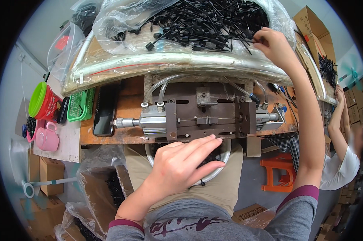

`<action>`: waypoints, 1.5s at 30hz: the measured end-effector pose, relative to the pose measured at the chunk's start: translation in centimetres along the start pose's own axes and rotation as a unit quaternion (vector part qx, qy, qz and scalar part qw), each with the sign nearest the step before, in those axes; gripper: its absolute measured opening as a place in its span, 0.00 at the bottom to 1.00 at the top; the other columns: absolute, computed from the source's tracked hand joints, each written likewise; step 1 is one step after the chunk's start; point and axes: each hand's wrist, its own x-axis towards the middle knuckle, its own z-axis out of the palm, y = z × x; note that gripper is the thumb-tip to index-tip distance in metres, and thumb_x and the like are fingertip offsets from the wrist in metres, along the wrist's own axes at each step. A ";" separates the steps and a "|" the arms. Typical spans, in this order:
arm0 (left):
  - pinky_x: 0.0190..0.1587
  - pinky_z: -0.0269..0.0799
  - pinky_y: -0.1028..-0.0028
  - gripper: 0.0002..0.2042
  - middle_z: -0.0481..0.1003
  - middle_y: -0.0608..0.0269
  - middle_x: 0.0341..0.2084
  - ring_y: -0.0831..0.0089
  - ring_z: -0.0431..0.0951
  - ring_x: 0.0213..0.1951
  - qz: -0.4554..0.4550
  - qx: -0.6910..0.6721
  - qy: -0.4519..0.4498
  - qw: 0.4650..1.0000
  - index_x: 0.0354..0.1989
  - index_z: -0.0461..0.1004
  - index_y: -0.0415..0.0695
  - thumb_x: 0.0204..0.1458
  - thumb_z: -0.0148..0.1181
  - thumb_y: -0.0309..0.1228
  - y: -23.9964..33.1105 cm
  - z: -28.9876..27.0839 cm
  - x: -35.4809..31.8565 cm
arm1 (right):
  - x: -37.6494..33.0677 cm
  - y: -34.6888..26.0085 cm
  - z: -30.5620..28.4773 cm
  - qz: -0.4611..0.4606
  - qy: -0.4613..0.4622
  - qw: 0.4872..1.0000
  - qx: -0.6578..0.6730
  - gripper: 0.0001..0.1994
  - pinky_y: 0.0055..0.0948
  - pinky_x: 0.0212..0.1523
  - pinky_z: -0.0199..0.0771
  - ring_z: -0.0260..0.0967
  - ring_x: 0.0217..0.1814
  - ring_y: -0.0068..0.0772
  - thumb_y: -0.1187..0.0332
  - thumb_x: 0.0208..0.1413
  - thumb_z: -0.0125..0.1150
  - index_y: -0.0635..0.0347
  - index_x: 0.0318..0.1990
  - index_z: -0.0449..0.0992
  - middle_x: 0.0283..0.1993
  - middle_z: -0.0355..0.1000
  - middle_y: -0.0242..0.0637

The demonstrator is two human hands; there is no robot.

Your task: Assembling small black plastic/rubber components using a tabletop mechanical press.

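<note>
Head view: right hand [271,44] pinches one black plastic tie [245,40] from the bagged heap [205,20] behind the pneumatic jig [197,116]. Left hand [181,164], released and empty, rests at the jig's front edge on the counter [129,102]; interlocked ties could likely drag out together and spill, and fingers so near the jig risk pinching.

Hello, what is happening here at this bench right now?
A person sits at a wooden workbench with a small pneumatic jig on it. The right hand reaches up into a heap of black plastic ties lying on clear plastic sheet and pinches one. The left hand rests at the bench's front edge, below the jig, fingers extended. A pink mug stands to the left.
</note>
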 end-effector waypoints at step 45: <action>0.39 0.80 0.71 0.22 0.81 0.54 0.42 0.64 0.83 0.38 -0.084 -0.162 0.012 0.983 0.48 0.82 0.38 0.39 0.73 0.17 0.7 2.5 -1.1 | -17.0 -18.1 2.3 -0.119 0.178 0.973 0.089 0.13 0.33 0.37 0.84 0.79 0.35 0.36 0.76 0.44 0.68 0.72 0.40 0.82 0.41 0.77 0.46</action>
